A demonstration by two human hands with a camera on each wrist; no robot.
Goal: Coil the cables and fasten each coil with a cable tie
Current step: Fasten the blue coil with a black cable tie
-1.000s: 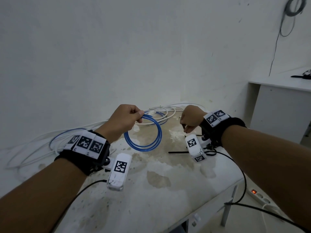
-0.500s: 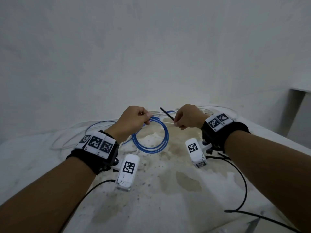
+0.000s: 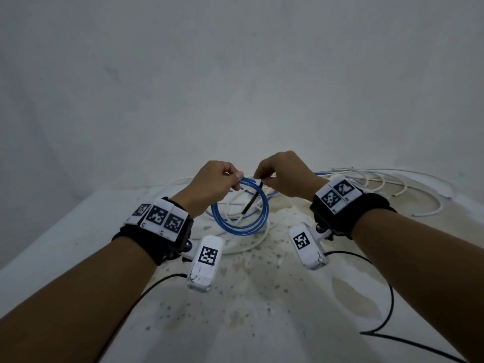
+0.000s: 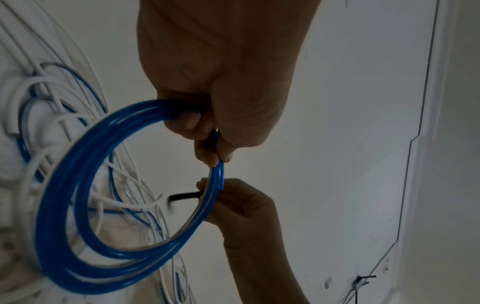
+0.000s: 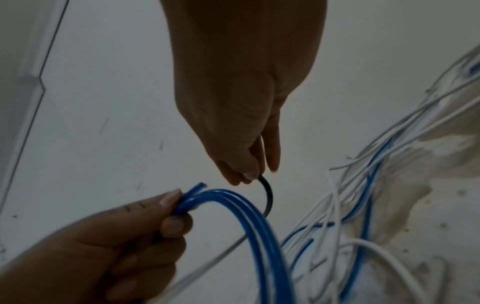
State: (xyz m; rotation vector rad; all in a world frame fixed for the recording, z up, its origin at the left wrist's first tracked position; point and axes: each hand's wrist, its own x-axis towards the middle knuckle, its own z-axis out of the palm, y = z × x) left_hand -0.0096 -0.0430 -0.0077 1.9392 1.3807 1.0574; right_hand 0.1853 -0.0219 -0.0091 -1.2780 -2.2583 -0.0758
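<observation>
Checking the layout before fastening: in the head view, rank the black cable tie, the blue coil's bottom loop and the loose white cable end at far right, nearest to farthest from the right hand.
1. Black cable tie: pinched in the right hand.
2. Blue coil bottom: lower left.
3. White cable end: far right on the table.

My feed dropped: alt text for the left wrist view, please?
The left hand grips a blue cable coil while the right hand pokes a black cable tie through it, above loose white and blue cables.
</observation>
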